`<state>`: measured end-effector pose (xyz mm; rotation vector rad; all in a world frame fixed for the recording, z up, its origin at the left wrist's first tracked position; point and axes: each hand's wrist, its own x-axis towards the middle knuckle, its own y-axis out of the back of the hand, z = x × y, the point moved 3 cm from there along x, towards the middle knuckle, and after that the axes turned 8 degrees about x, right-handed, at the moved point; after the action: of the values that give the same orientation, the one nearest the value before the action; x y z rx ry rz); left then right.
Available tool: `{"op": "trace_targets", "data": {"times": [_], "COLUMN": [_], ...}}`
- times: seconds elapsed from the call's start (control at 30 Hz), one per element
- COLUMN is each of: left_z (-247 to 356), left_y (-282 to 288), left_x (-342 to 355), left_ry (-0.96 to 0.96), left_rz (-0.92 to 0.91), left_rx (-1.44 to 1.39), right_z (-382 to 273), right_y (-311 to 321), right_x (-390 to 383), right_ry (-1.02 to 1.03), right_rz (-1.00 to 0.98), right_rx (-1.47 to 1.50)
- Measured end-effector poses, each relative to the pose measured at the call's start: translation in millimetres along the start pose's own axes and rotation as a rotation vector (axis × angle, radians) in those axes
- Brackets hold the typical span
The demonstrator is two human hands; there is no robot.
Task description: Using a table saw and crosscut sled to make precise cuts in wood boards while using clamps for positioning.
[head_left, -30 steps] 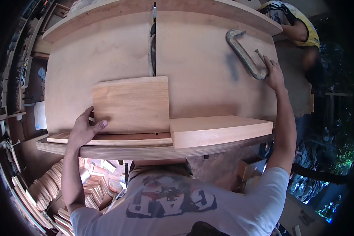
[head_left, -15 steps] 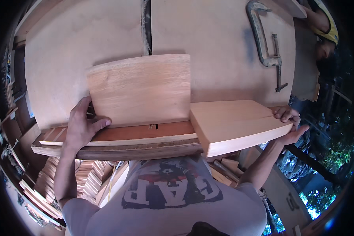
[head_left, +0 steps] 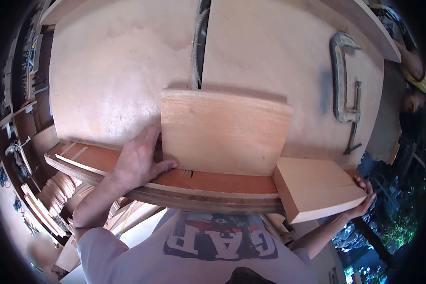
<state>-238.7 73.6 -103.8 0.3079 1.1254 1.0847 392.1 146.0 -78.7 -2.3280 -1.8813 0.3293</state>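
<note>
A flat pale board (head_left: 226,131) lies on a large plywood surface (head_left: 113,66), above a reddish strip (head_left: 217,184) along the near edge. My left hand (head_left: 138,162) grips the board's left edge, thumb at its lower corner, fingers partly hidden. My right hand (head_left: 364,199) holds the right end of a thick pale wooden block (head_left: 317,189), which sits at the board's lower right and overhangs the near edge. A metal C-clamp (head_left: 339,80) rests on the plywood at upper right, away from both hands.
A long dark gap splits the plywood down the middle. A raised wooden rail (head_left: 374,23) runs along the far edge. Another person's arm (head_left: 412,66) is beyond the right side. Cluttered shelving (head_left: 19,118) stands at left, and stacked wood pieces (head_left: 57,189) lie below the near edge.
My right hand has left the C-clamp and come down onto the block, whose end now angles out toward me. The view has shifted, carrying board and left hand rightward in the picture.
</note>
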Motion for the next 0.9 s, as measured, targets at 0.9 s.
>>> {"op": "trace_targets", "data": {"times": [0.9], "left_z": [-105.7], "left_y": [-1.6], "left_x": [-127.6], "left_ry": [0.025], "left_rz": [0.854], "left_rx": [0.190], "right_z": [111.3], "right_y": [-132.3], "right_x": [-173.6], "right_ry": [0.607], "right_rz": [0.521], "right_rx": [-1.181]}}
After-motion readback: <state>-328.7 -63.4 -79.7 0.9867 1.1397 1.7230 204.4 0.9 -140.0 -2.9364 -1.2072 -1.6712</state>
